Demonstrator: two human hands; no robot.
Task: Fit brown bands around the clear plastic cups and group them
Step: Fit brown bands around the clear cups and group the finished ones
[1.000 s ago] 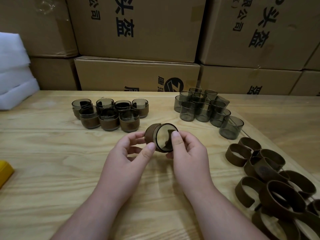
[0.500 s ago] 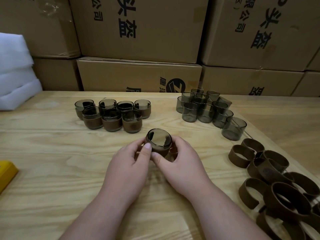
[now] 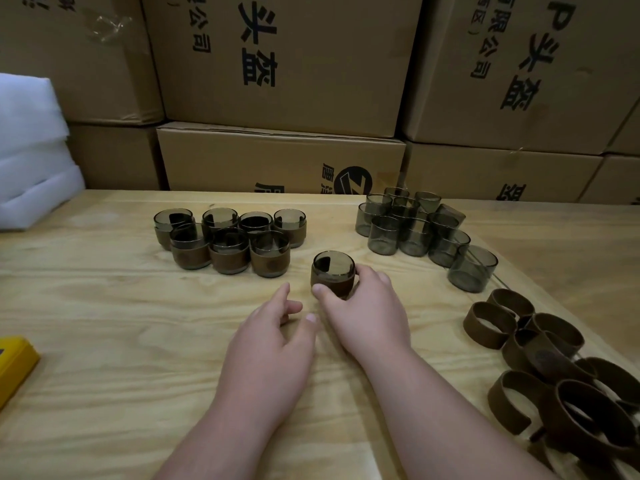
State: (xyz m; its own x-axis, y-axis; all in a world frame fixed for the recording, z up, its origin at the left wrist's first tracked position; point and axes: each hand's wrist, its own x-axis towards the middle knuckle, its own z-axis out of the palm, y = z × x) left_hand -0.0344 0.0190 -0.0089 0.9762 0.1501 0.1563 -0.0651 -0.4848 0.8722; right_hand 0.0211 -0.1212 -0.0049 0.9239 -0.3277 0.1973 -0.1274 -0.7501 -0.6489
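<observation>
A clear smoky cup with a brown band (image 3: 333,273) stands upright on the wooden table (image 3: 104,323). My right hand (image 3: 363,310) grips it from the right side, thumb on the band's front. My left hand (image 3: 273,337) hovers just left of it with relaxed fingers and holds nothing. A group of several banded cups (image 3: 228,242) stands to the back left. Several bare clear cups (image 3: 419,230) cluster at the back right. A pile of loose brown bands (image 3: 547,368) lies along the right side.
Stacked cardboard boxes (image 3: 280,157) wall off the far side of the table. White foam sheets (image 3: 31,150) sit at the back left. A yellow object (image 3: 14,362) pokes in at the left edge.
The banded cup went from tilted between both hands to standing upright on the table, farther from me. My left hand has let go and drawn back; my right hand still grips it.
</observation>
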